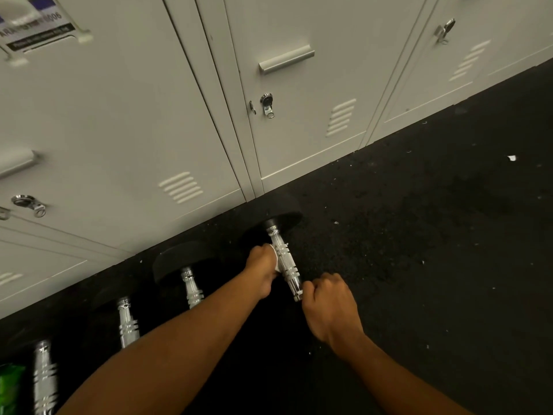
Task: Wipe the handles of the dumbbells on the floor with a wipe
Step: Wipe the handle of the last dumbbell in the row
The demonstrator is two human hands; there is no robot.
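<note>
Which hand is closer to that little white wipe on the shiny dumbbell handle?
Left. The left hand holds the wipe against the side of the handle; the right hand is curled at the near end of the handle, apart from the wipe.

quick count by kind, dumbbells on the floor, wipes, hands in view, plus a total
dumbbells: 4
wipe: 1
hands: 2, left hand and right hand
total: 7
</note>
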